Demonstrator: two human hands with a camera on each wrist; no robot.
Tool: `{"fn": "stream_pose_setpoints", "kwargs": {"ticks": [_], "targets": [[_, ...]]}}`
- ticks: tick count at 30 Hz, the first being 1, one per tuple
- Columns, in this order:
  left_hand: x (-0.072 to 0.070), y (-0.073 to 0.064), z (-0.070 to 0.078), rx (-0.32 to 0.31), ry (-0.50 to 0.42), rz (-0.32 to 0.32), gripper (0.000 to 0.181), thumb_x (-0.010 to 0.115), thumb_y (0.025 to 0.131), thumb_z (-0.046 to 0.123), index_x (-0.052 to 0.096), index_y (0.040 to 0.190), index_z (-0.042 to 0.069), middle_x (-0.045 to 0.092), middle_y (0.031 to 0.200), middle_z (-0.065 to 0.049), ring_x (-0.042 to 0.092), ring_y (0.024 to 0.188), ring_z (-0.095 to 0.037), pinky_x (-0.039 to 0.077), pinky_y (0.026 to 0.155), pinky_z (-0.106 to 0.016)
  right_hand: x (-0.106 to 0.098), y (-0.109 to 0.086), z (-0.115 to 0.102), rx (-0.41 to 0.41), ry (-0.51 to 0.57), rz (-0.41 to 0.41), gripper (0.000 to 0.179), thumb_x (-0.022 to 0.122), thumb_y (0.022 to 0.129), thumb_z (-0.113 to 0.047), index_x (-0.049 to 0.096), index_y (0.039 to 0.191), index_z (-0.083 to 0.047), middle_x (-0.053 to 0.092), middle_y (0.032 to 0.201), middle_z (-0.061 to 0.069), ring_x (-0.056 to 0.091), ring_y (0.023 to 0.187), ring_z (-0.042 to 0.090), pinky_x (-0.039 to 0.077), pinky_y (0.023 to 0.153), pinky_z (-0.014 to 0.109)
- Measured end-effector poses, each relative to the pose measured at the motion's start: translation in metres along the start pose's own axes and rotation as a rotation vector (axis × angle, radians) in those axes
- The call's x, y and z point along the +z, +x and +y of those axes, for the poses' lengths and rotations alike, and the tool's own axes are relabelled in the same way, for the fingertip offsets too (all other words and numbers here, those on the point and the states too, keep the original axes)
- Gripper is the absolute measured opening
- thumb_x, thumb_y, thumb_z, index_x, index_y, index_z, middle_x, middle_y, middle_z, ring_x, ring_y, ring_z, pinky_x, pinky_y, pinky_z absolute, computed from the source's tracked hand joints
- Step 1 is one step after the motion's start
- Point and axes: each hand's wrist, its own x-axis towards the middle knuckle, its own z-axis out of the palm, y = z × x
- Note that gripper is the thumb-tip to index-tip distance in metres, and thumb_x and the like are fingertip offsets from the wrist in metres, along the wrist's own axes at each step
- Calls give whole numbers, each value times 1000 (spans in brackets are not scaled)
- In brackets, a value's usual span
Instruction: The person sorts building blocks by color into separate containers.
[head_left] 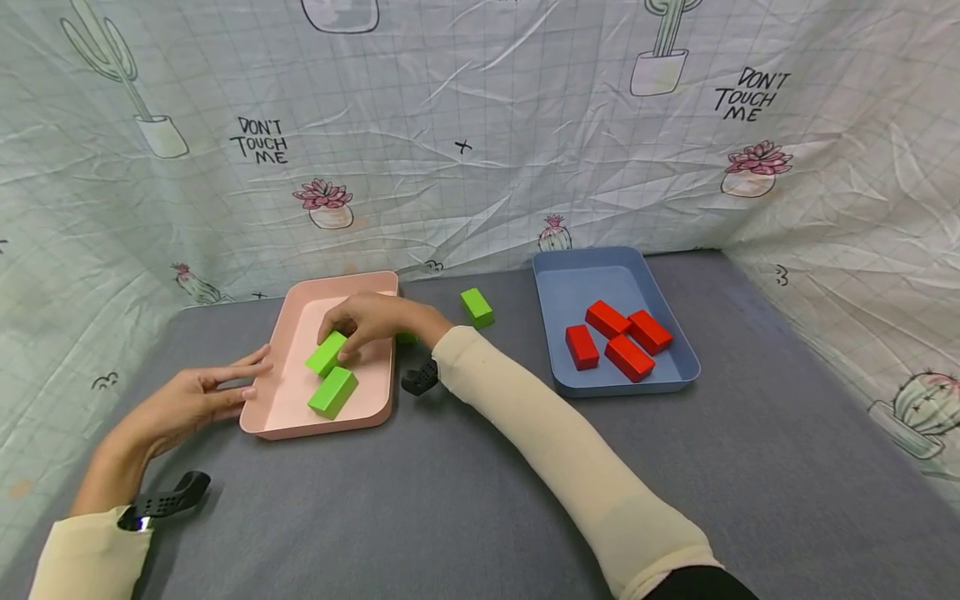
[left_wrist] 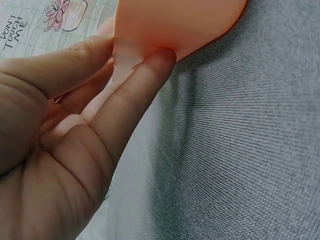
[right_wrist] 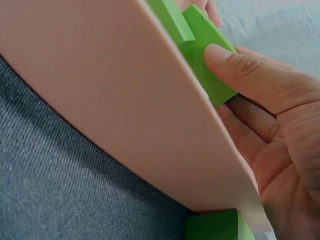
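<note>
In the head view my right hand (head_left: 367, 321) reaches into the pink tray (head_left: 285, 400) and pinches a green block (head_left: 326, 354) between thumb and fingers. A second green block (head_left: 333, 393) lies in the tray just in front of it. The right wrist view shows the thumb on the held green block (right_wrist: 212, 75), above the tray's wall (right_wrist: 115, 110). At the tray's left side, my left hand (head_left: 191, 404) pinches the rim, with the thumb against the outer wall (left_wrist: 185, 25) and a finger reaching over the edge.
A green block (head_left: 477, 307) lies between the trays. Another green block (head_left: 407, 338), partly hidden by the right wrist, sits beside the pink tray. The blue tray (head_left: 592, 279) on the right contains several red blocks (head_left: 630, 358). A printed curtain (head_left: 465, 183) hangs behind the grey table (head_left: 375, 517).
</note>
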Motion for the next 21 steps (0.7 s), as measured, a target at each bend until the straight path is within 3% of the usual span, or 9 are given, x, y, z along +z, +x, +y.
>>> {"fn": "stream_pose_setpoints", "kwargs": {"ticks": [8,21], "targets": [[0,1,1,-18,13,6,54,58,104,10,38,151,-7,19,168,9,37,132,18,54,94,-24,-2,8,-2,24,-18,-51,33,77,93,-13,69,124,-8,70,113,-1,62,98,6,49,87,15],[0,0,4,-16,26,6,53,57,105,10,38,151,-8,20,167,11,38,131,17,55,93,-24,0,16,-2,90,89,-75,33,77,92,-8,70,123,-7,71,111,-1,65,100,8,50,87,15]]}}
